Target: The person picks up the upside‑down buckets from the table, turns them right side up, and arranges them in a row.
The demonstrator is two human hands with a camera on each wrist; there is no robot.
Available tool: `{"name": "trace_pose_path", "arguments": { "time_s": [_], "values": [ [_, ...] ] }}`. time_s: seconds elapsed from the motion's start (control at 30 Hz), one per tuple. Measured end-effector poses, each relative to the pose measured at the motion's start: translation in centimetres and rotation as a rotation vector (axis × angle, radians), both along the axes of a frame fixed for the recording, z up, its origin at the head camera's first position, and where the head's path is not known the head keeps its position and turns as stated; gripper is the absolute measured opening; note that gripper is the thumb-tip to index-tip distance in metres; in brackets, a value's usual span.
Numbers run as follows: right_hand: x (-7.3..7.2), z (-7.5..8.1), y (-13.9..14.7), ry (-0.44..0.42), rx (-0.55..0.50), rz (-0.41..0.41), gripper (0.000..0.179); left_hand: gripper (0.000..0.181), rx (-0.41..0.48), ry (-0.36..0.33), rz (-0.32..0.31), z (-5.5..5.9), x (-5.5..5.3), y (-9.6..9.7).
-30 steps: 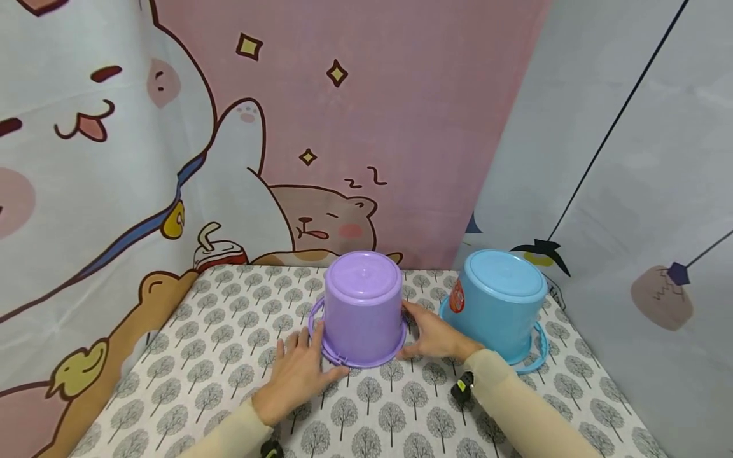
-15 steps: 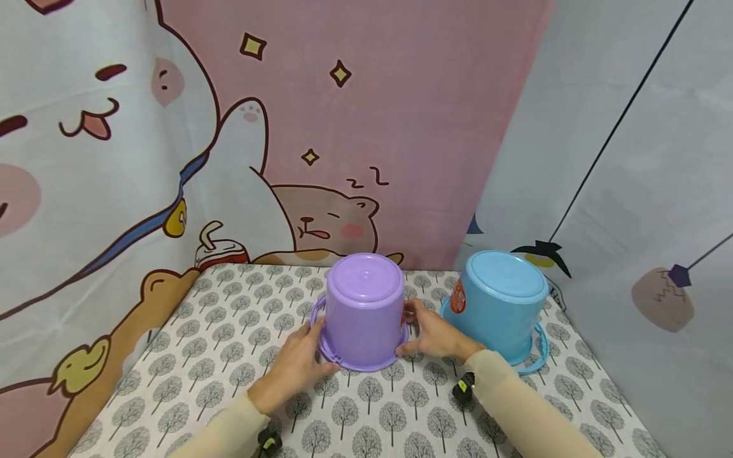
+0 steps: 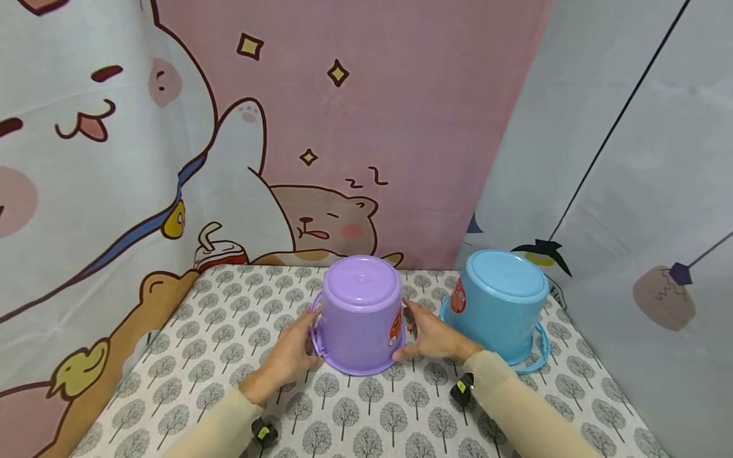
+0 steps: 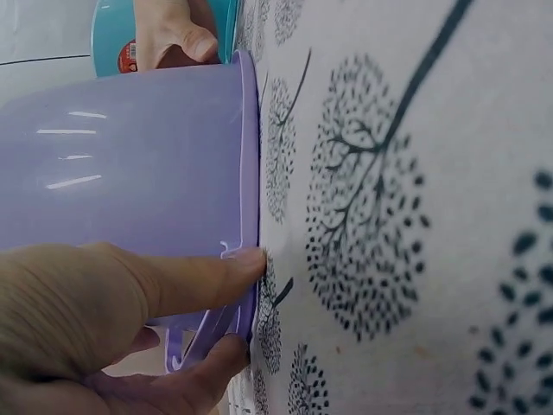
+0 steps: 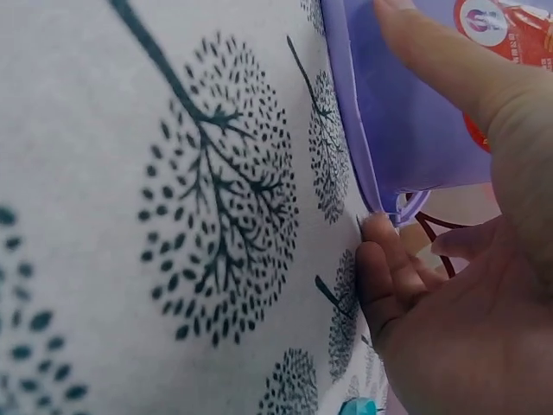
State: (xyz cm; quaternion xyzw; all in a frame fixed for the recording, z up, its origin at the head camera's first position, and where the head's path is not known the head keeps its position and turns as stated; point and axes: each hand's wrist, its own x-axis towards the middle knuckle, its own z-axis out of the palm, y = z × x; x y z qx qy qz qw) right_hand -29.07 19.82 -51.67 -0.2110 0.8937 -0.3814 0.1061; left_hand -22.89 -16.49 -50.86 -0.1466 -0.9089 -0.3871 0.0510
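- On a tablecloth (image 3: pixel 229 356) printed with grey trees, a purple bucket (image 3: pixel 361 318) stands upside down near the middle, its rim down on the cloth.
- The left hand (image 3: pixel 286 350) grips the bucket's lower left edge, thumb in front and fingers beside the purple handle (image 4: pixel 203 341).
- The right hand (image 3: pixel 432 332) holds the opposite side, thumb towards the front and bent fingers farther back along the rim.
- On the purple bucket's right side is a red label (image 3: pixel 396 327); the right wrist view shows a white circle with a purple emblem on it, and small characters too blurred to read.
- Just right of the right hand, a blue bucket (image 3: pixel 504 305), also upside down, bears a red sticker (image 3: pixel 458 297) whose print is illegible.
- Behind, two "Z" letters (image 3: pixel 375 177) float above a sleeping cartoon bear (image 3: pixel 332 219).
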Motion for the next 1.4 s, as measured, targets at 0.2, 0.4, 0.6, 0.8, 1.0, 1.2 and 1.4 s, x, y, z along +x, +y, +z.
{"name": "trace_pose_path", "arguments": {
  "time_s": [0.2, 0.4, 0.6, 0.8, 1.0, 1.2, 1.4],
  "values": [
    [-0.7, -0.3, -0.5, 0.024, -0.012, 0.06, 0.149, 0.118, 0.007, -0.041, 0.027, 0.0, 0.1, 0.1],
    [-0.6, -0.2, -0.4, 0.036, -0.012, 0.058, 0.146, 0.124, -0.018, -0.018, 0.039, 0.1, 0.3, 0.6],
    [-0.1, -0.1, -0.2, 0.02, -0.012, 0.034, 0.143, 0.123, 0.003, 0.011, 0.046, 0.3, 0.5, 1.3],
    [0.3, -0.2, 0.1, 0.016, 0.003, -0.027, 0.144, 0.116, 0.036, 0.005, 0.058, 0.3, 0.6, 1.7],
    [0.8, 0.0, 0.4, 0.023, -0.046, -0.049, 0.139, 0.11, 0.062, 0.018, 0.063, 0.5, 0.5, 1.8],
    [1.0, 0.1, 0.7, 0.003, -0.155, -0.019, 0.131, 0.103, 0.108, -0.007, 0.081, 0.7, 0.5, 1.8],
    [1.3, 0.3, 1.4, -0.007, -0.224, -0.032, 0.122, 0.098, 0.198, -0.038, 0.085, 1.1, 0.3, 1.7]
  ]
}}
